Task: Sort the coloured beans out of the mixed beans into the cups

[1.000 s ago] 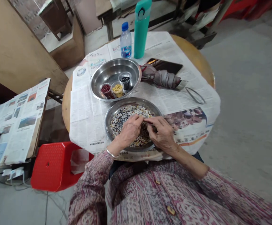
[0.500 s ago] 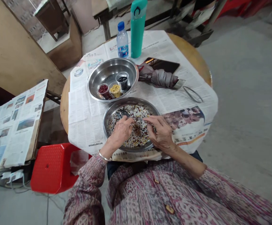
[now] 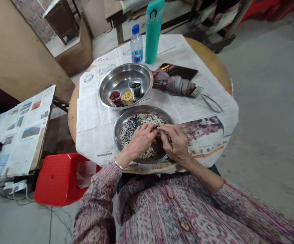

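Observation:
Both hands are over the near steel basin (image 3: 118, 118), which holds a mix of white grains and dark red, yellow and black beans (image 3: 129, 133). My left hand (image 3: 143, 138) has its fingers bent and drawn together above the mix. Its fingertips almost meet those of my right hand (image 3: 174, 142), whose thumb and fingers are also curled inward. Whatever lies between the fingertips is too small or hidden to name. Behind stands a second steel basin (image 3: 108, 83) with three clear cups: red beans (image 3: 115, 96), yellow beans (image 3: 127, 97) and black beans (image 3: 136, 87).
Newspaper (image 3: 91, 135) covers the round table (image 3: 73, 115). Toward the back stand a water bottle (image 3: 136, 45) and a teal flask (image 3: 154, 35). A folded umbrella (image 3: 178, 84) and a phone (image 3: 184, 72) lie right of the far basin. A red stool (image 3: 58, 179) is at lower left.
My left hand has moved right across the near basin, close to my right hand. More of the mix on the basin's left side now shows. The view has shifted slightly.

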Action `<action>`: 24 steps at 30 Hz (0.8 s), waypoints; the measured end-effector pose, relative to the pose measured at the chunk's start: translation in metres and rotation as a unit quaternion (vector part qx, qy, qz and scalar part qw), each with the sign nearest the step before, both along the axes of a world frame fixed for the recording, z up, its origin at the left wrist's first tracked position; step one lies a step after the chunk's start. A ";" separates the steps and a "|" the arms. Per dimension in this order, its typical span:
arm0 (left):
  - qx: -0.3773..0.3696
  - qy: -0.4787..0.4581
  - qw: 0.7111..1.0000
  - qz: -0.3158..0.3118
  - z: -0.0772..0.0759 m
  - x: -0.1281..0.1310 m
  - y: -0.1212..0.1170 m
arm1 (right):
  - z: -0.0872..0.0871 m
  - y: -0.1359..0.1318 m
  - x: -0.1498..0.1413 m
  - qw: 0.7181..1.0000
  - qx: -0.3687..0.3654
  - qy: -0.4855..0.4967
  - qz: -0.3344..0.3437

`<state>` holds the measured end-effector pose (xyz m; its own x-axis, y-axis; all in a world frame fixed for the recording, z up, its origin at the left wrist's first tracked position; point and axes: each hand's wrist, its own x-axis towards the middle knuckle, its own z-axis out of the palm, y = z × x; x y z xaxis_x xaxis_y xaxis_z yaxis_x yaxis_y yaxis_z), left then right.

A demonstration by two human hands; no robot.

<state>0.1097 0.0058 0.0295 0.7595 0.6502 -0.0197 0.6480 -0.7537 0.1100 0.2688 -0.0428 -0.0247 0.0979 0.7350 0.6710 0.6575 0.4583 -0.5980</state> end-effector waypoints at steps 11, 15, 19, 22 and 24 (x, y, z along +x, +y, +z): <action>-0.009 -0.007 0.973 0.232 0.019 -0.060 -0.031 | 0.004 0.000 -0.001 1.000 0.015 0.008 0.008; -0.095 -0.013 0.975 0.202 0.016 -0.052 -0.051 | 0.003 -0.001 -0.001 1.000 0.009 0.004 0.007; -0.129 -0.060 0.980 0.139 0.007 -0.026 -0.043 | 0.003 -0.002 0.000 1.000 -0.011 -0.003 0.006; -0.099 -0.082 0.982 0.137 0.003 -0.011 -0.029 | 0.003 -0.002 0.000 1.000 -0.014 -0.007 0.004; -0.060 -0.094 0.981 0.157 0.005 -0.008 -0.022 | 0.003 -0.002 0.001 1.000 -0.008 -0.008 0.002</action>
